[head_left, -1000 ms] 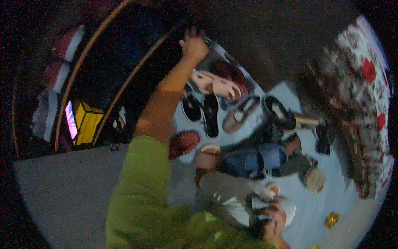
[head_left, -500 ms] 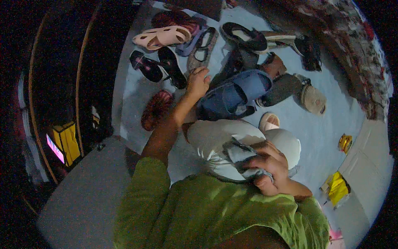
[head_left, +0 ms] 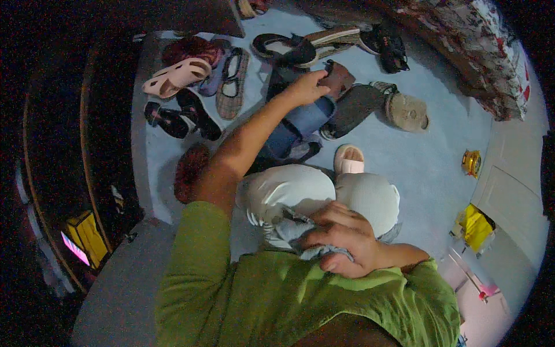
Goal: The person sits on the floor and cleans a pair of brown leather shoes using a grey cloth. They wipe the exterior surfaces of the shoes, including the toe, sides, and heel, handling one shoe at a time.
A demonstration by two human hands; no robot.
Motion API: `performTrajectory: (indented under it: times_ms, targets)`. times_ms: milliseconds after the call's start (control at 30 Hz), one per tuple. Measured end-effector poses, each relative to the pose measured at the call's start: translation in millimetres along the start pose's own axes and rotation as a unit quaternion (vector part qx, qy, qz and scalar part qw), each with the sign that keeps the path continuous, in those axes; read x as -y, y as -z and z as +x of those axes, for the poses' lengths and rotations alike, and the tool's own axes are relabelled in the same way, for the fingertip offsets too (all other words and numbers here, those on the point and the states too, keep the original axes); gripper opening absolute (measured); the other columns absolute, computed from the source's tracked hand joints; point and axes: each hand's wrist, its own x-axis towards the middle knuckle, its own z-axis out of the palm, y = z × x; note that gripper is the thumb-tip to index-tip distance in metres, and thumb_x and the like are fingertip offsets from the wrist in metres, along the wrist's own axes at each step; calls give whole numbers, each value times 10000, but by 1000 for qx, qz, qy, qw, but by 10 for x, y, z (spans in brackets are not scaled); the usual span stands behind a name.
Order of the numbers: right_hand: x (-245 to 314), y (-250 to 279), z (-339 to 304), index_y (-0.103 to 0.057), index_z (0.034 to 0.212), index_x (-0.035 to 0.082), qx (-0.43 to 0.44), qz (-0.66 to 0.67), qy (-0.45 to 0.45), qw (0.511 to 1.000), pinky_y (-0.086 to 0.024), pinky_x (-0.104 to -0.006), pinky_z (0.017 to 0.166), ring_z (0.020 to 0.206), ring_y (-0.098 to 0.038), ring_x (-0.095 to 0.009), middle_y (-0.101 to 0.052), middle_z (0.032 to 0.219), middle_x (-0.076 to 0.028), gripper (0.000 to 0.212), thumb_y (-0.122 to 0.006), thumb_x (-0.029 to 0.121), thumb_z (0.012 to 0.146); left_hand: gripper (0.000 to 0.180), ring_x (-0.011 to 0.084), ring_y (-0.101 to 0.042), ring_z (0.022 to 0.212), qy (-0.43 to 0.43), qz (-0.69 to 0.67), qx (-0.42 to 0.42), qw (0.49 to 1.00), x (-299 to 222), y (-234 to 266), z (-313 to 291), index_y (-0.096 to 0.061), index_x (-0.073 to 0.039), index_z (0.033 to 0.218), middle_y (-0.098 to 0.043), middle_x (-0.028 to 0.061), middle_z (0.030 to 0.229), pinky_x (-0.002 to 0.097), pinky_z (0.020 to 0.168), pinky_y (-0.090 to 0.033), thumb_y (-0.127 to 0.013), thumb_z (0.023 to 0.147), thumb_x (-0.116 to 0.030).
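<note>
Across the floor (head_left: pixel 422 153) we go: over to the left, a clog (head_left: pixel 179 75), with a pair of sandals (head_left: pixel 198 113) just on its near side and a flat shoe (head_left: pixel 232 89) to its right! Centre, a wide slide (head_left: pixel 315 118) lies beyond the knees (head_left: pixel 289 185); the left hand (head_left: pixel 307 89) is above its far end, just beside a shoe (head_left: pixel 342 81), contact too hard to tell. Right of that, a slip-on (head_left: pixel 355 110), then a slipper (head_left: pixel 407 113) further right. Close in, the right hand (head_left: pixel 344 237) is on a cloth (head_left: pixel 292 230) over the lap. Right flank: a packet (head_left: pixel 477 228), nearer than a trinket (head_left: pixel 472 163). Wide left, a box (head_left: pixel 89 236)!
</note>
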Motion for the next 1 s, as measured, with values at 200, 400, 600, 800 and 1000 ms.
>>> performTrajectory:
  times_ms: [200,400,600,800,1000]
  targets:
    - [5,233,-129,-631,1008,60,18,5,5,1000,-414,-438,741,830,-540,-319,-540,947,-150,402,-668,385,775,651,358,-494,1155,37,144,46,988,571,-286,613,-444,23,1260,-502,240,1251,416,980,-386,-636,768,-356]
    - [-29,258,-163,-622,990,59,-19,33,37,999,-410,-402,674,783,-542,-295,-547,918,-132,386,-692,365,764,566,379,-582,1004,117,258,109,953,328,-428,636,-558,8,1114,-604,237,1063,441,842,-472,-708,687,-332]
    - [28,233,-220,-596,1000,78,0,39,35,999,-431,-427,704,819,-539,-325,-539,940,-123,350,-666,344,783,254,285,-627,830,116,88,19,989,244,-293,221,-645,15,839,-652,158,873,391,721,-486,-672,727,-211]
    - [111,156,-235,-617,941,21,-33,137,19,990,-448,-384,742,840,-558,-340,-573,910,-155,339,-523,342,885,125,128,-583,813,85,-356,-94,926,-847,291,-537,-635,-11,897,-637,40,872,268,762,-451,-619,789,-72]
    - [140,-24,-251,-568,993,3,-79,250,-69,962,-434,-290,742,833,-558,-154,-607,894,-73,416,-433,393,943,69,101,-557,764,17,-300,-259,918,-1687,698,-1295,-638,-19,848,-625,11,831,237,753,-432,-632,794,-62]
